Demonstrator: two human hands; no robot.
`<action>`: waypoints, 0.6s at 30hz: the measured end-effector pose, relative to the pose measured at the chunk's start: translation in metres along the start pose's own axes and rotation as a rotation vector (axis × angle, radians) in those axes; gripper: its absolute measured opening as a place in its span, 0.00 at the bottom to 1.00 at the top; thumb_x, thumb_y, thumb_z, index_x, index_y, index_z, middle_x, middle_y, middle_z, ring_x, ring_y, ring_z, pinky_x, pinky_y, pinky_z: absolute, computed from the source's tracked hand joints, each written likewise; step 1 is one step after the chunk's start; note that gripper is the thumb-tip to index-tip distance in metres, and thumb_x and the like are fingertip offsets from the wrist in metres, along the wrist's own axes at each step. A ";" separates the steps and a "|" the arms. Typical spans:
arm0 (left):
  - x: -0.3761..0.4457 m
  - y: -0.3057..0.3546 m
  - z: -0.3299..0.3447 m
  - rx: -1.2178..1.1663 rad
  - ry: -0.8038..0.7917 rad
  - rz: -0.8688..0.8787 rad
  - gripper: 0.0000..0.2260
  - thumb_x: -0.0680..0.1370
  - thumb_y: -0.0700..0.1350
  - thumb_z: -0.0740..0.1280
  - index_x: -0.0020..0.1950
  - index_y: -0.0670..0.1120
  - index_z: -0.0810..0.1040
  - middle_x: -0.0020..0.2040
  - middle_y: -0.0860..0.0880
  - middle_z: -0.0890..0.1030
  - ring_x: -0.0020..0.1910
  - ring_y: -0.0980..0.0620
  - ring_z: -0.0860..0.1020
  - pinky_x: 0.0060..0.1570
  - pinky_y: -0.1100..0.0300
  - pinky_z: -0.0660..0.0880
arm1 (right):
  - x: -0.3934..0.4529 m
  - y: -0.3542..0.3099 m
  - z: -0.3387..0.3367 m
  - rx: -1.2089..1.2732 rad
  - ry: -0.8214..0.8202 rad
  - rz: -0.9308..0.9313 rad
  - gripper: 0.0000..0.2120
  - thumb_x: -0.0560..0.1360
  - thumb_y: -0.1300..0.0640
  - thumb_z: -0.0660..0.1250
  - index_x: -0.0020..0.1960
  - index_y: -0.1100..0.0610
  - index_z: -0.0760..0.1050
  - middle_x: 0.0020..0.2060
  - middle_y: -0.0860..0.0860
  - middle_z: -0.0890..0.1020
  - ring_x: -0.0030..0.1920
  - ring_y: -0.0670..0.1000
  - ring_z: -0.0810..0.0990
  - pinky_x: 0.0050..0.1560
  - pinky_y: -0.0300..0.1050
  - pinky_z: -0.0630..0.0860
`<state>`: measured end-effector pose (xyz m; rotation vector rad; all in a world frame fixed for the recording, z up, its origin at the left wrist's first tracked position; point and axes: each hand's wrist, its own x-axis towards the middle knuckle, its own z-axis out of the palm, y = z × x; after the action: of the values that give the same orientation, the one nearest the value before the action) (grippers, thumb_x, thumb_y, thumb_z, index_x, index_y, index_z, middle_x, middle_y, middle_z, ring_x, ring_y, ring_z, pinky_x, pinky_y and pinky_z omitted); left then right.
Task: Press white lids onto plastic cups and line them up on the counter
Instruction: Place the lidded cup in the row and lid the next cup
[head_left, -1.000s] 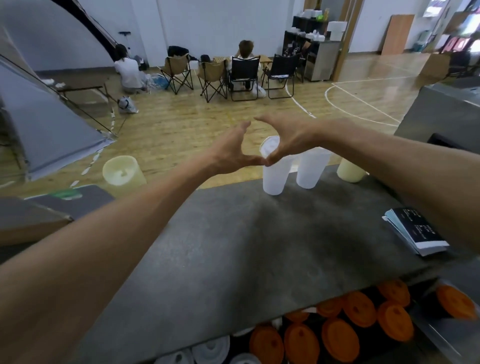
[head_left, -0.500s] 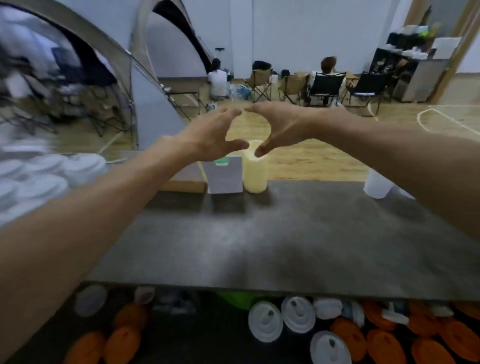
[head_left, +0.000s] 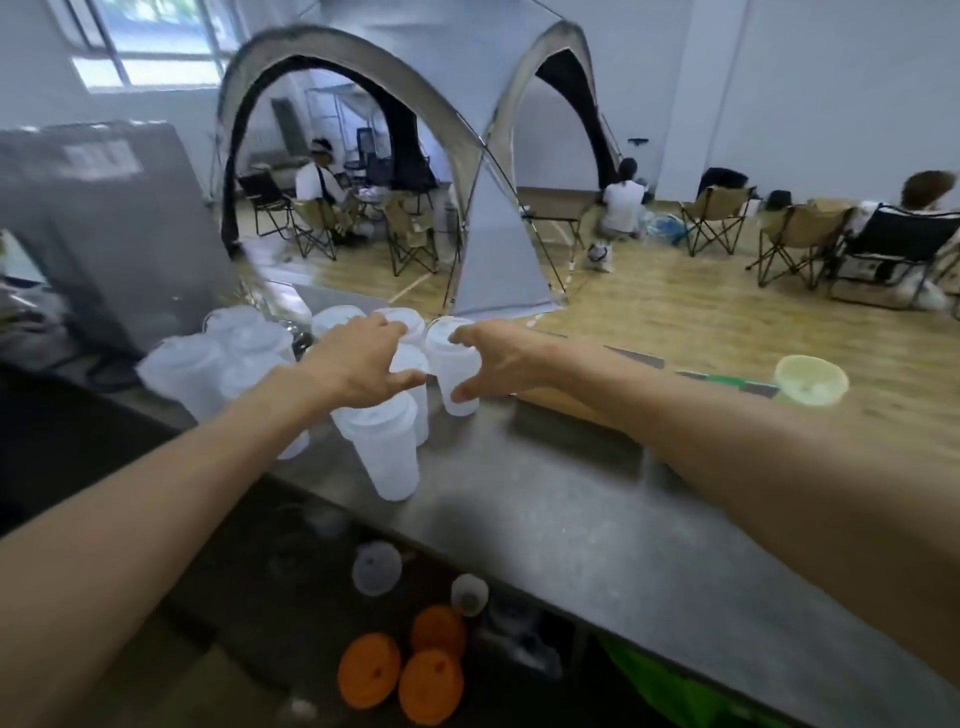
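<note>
A cluster of several translucent plastic cups stands at the left end of the grey counter, some with white lids on. My left hand hovers over the middle of the cluster with fingers spread and thumb out, and it hides the cups beneath it. My right hand curls round the rightmost cup, fingers at the rim and thumb low on its side. The view is motion-blurred.
A yellowish cup stands far right on the counter's back edge. A grey machine rises behind the cups at left. Orange lids and white lids lie on a shelf below the counter. Beyond are a tent, folding chairs and seated people.
My view has swung left along the counter. Both hands left the lidded cups at the right and now reach the cup cluster at the left, the right hand closing round one.
</note>
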<state>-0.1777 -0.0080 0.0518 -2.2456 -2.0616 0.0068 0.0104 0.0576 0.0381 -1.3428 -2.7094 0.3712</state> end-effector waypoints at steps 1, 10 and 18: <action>-0.003 -0.008 0.005 -0.001 -0.020 -0.009 0.35 0.74 0.67 0.65 0.73 0.47 0.67 0.69 0.43 0.73 0.66 0.42 0.72 0.63 0.45 0.71 | 0.009 -0.010 0.009 0.005 -0.019 -0.020 0.42 0.68 0.41 0.76 0.76 0.54 0.64 0.69 0.51 0.74 0.67 0.55 0.73 0.64 0.50 0.71; -0.022 -0.037 0.043 -0.156 -0.189 -0.084 0.39 0.67 0.63 0.75 0.70 0.46 0.68 0.65 0.45 0.73 0.62 0.47 0.72 0.60 0.53 0.71 | 0.033 -0.053 0.052 0.010 -0.128 -0.046 0.35 0.66 0.38 0.76 0.66 0.55 0.72 0.56 0.52 0.79 0.52 0.54 0.77 0.54 0.50 0.77; -0.017 0.002 0.039 -0.282 -0.130 -0.014 0.38 0.65 0.60 0.79 0.69 0.46 0.70 0.62 0.47 0.75 0.58 0.49 0.73 0.57 0.56 0.71 | -0.001 -0.022 0.040 0.058 -0.104 -0.022 0.33 0.66 0.40 0.77 0.63 0.54 0.72 0.55 0.51 0.80 0.51 0.53 0.78 0.54 0.52 0.78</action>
<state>-0.1800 -0.0220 0.0115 -2.4487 -2.2725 -0.1524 -0.0137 0.0369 0.0050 -1.3125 -2.7704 0.5272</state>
